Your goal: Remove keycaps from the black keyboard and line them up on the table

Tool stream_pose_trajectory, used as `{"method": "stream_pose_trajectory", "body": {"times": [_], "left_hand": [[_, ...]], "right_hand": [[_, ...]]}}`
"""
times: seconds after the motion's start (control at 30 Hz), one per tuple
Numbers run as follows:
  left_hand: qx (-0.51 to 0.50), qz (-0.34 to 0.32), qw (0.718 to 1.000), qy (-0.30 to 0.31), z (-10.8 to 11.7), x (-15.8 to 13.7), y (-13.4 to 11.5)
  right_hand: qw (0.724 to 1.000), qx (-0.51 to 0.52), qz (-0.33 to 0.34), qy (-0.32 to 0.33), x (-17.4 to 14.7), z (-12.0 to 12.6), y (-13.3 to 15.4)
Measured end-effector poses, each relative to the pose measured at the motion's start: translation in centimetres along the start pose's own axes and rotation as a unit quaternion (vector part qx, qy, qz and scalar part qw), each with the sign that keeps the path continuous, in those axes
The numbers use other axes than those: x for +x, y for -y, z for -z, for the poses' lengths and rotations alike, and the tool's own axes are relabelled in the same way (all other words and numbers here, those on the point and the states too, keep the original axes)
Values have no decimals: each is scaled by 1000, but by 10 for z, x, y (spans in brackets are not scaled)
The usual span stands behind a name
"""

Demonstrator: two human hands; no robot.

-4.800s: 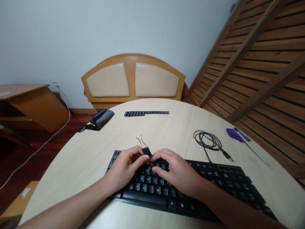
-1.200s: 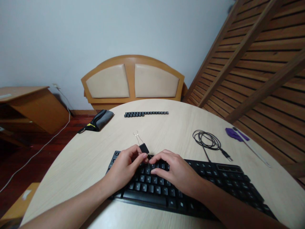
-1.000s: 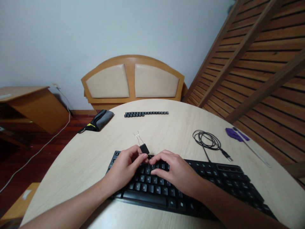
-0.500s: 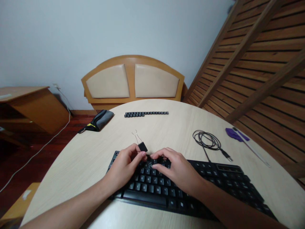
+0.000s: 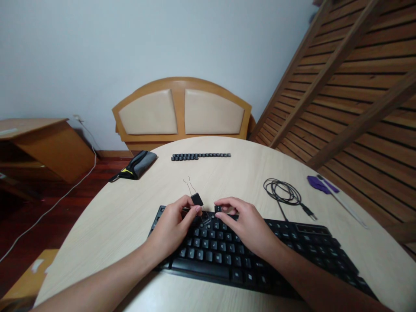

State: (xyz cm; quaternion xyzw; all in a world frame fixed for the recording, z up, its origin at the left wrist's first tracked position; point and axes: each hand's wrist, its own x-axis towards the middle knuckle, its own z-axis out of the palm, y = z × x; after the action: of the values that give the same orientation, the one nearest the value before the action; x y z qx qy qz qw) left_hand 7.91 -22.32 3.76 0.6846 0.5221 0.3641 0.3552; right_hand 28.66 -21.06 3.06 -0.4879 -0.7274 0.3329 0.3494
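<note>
A black keyboard lies across the front of the table. My left hand pinches a keycap puller by its black handle over the upper left keys; two thin wire prongs stick up and away from it, and more wire reaches down toward the keys. Between the thumb and index finger of my right hand is a small black keycap, held just above the keyboard's top edge. Part of the upper key rows is hidden under both hands.
Loose keycaps stand in neat rows at the table's far side. A grey and black pouch lies far left. On the right are a coiled USB cable, a purple cloth and a thin white-handled brush.
My right hand has drawn back from the left, lifting the keycap off to the right. The keycap puller has risen slightly and stays in my left hand.
</note>
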Motion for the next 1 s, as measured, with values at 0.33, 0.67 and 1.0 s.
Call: {"method": "stream_pose_trajectory", "body": {"times": [0.33,0.67,1.0], "left_hand": [[30,-21,999,12,1,1,-2],[33,-15,999,20,0,1,1],[36,-9,999,22,1,1,-3]], "right_hand": [[999,-3,-38,21,13,0,-5],[982,-189,9,-11,104,7,-14],[935,-351,-34,-25,185,-5,-11]]}}
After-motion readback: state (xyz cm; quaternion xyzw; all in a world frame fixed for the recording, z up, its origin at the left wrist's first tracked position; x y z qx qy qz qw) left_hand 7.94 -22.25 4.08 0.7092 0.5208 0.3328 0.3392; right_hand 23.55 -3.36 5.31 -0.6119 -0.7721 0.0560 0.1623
